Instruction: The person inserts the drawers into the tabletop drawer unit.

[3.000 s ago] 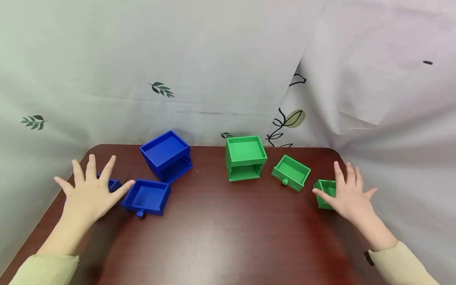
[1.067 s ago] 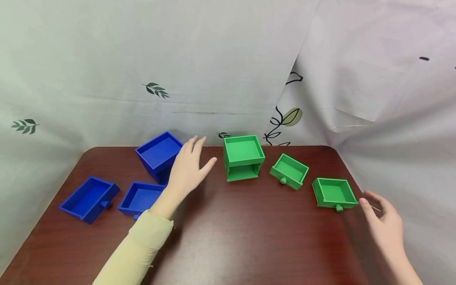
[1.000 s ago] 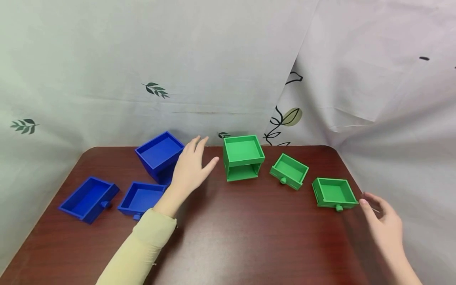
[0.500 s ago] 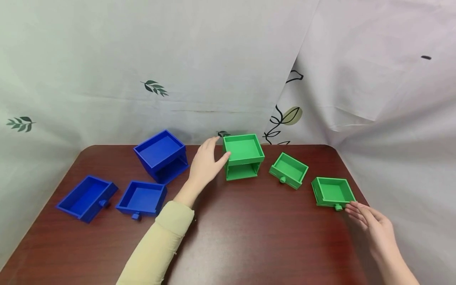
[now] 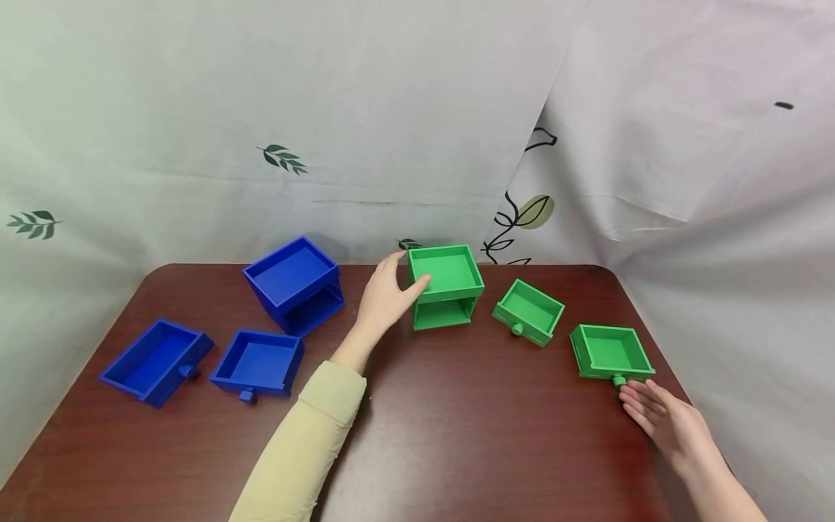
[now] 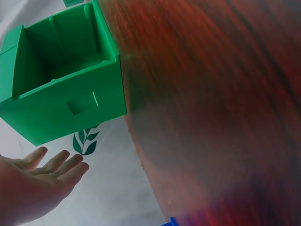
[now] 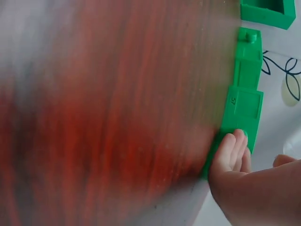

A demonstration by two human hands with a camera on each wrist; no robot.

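Note:
My left hand [image 5: 383, 296] is at the left side of the green drawer cabinet [image 5: 449, 270], fingers extended. Its thumb overlaps the cabinet's top rim in the head view. In the left wrist view, the fingers [image 6: 70, 169] are just off the cabinet's side wall [image 6: 89, 101]. The cabinet has a tray-like top and a hollow slot beneath. At the right, my right hand [image 5: 675, 428] has its straight fingers close by the knob [image 5: 619, 380] of a green drawer [image 5: 612, 349]. The right wrist view shows those fingertips [image 7: 239, 136] overlapping the drawer's front [image 7: 243, 110].
Another green drawer [image 5: 531, 310] lies between the cabinet and the right-hand drawer. On the left stand a blue cabinet [image 5: 293, 275] and two blue drawers, one near the middle [image 5: 261, 361] and one farther out [image 5: 156, 359]. A white curtain [image 5: 365, 130] hangs behind the table [image 5: 470, 420].
My left hand has gone from the far left, past the blue cabinet, to the green cabinet. My right hand dropped beside the right green drawer, then moved in toward its knob. The drawers and cabinets stay put.

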